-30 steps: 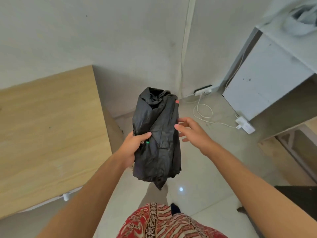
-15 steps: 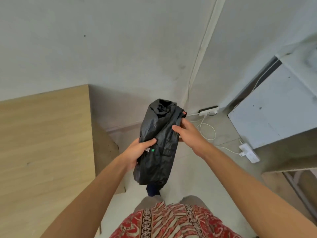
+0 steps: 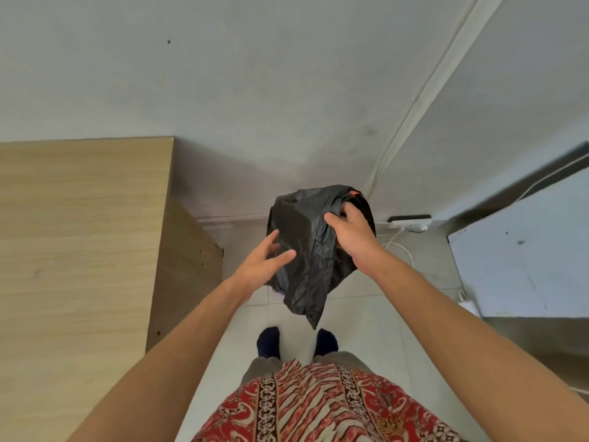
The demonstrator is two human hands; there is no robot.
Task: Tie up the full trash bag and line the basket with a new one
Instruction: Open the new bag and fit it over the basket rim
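Two hands meet at a crumpled black trash bag (image 3: 306, 250) that we hold in the air in front of us, above the pale tiled floor (image 3: 366, 317) and our two dark-socked feet (image 3: 269, 342). Our right hand (image 3: 352, 237) grips the bag near its upper right edge, fingers curled into the plastic so that the fingertips are hidden in a fold. Our left hand (image 3: 264, 266) is spread with straight fingers, its fingertips touching the bag's left side without curling round it. From the right hand's grip the bag hangs down, and its lowest corner tapers to a point just above the feet. A light wooden cabinet (image 3: 83, 244) stands to our left against the grey wall (image 3: 255, 90). At the foot of the wall to the right lies a white power strip (image 3: 409, 222) with a white cable (image 3: 401, 247) looping over the floor, and a pale blue-white panel (image 3: 526, 253) fills the right edge
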